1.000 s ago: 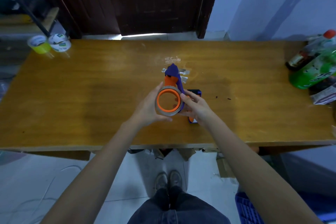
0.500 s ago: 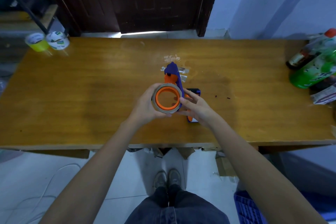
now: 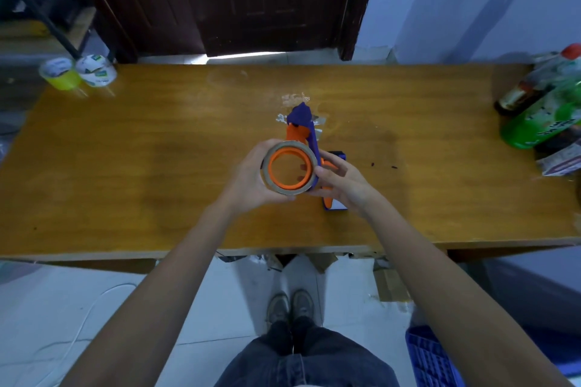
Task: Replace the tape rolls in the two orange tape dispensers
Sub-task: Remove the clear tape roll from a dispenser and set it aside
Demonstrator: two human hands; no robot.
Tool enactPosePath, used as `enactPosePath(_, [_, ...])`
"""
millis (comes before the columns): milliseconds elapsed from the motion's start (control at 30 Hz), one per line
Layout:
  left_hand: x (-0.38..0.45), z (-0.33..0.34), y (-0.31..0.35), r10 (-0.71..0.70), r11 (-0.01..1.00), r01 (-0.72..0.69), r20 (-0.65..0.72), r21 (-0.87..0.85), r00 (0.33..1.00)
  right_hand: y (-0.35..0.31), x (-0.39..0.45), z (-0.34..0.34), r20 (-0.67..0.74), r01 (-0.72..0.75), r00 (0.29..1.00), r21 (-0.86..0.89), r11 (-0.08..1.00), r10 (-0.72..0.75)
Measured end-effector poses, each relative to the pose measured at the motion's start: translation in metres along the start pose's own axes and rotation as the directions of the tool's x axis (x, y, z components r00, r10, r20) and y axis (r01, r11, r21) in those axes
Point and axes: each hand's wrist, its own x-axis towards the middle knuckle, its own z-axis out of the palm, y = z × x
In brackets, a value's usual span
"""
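Head view. One orange tape dispenser with a purple frame is held up above the middle of the table. A nearly spent tape roll, just a thin brown ring, sits around its orange hub. The left hand cups the roll from the left, its fingers curled round the rim and closed on it. The right hand steadies the dispenser's frame from the right, fingers closed around it; exact contact is hidden behind the roll.

Judgement: step in hand is removal of the old roll from the first dispenser. The next move calls for sliding the ring straight off the hub while the right hand keeps the frame from turning.

Count:
- Dispensers: one in hand; a second orange-and-blue item lies on the table under the right hand, probably the other dispenser, mostly hidden.
- Fresh tape rolls: two, yellow-green roll and white roll, touching, at the far left corner, well apart from the hands.
- Bottles: at least two at the far right; exact count unclear.
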Motion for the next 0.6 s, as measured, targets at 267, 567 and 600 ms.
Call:
enactPosePath(267, [0.003, -0.006, 0.0, -0.011, 1.0, 0.013, 0.074, -0.026, 0.997, -0.001, -0.001, 0.001, -0.023, 0.003, 1.0, 0.003, 1.0, -0.002])
enactPosePath(567, [0.004, -0.007, 0.007, -0.022, 0.997, 0.029, 0.098, -0.067, 0.995, 0.008, 0.003, 0.001, -0.005, -0.011, 1.0, 0.093, 0.996, 0.011])
enactPosePath(600, [0.004, -0.007, 0.008, -0.022, 0.997, 0.029, 0.101, -0.074, 0.995, 0.009, 0.004, 0.001, -0.002, -0.02, 1.0, 0.11, 0.994, 0.02])
